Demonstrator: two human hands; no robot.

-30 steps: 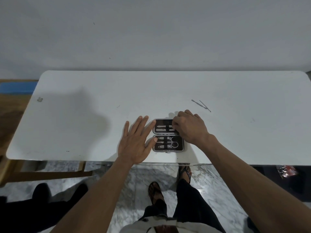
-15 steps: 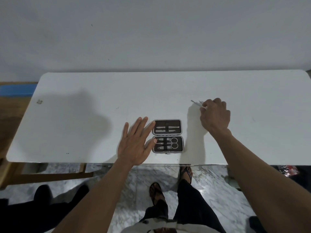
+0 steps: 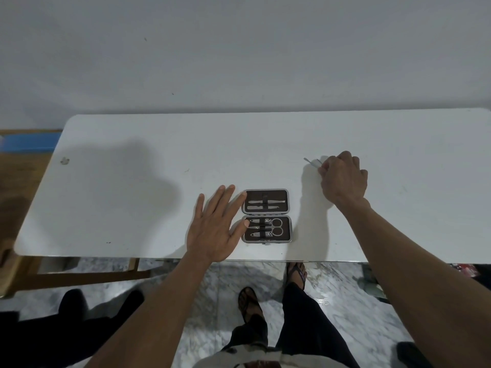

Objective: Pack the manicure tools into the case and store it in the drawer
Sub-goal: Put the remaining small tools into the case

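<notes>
While the white counter carries the open case with 2 tools strapped in its far half and scissors and clippers in its near half, the left hand lies flat with spread fingers touching the case's left edge, and the right hand, well to the right, pinches a thin metal tool in curled fingers.

One open case on table: two tools in 12 o'clock half, three in 6 o'clock half. Loose tools at 2 o'clock: count unclear. Two hands.
</notes>
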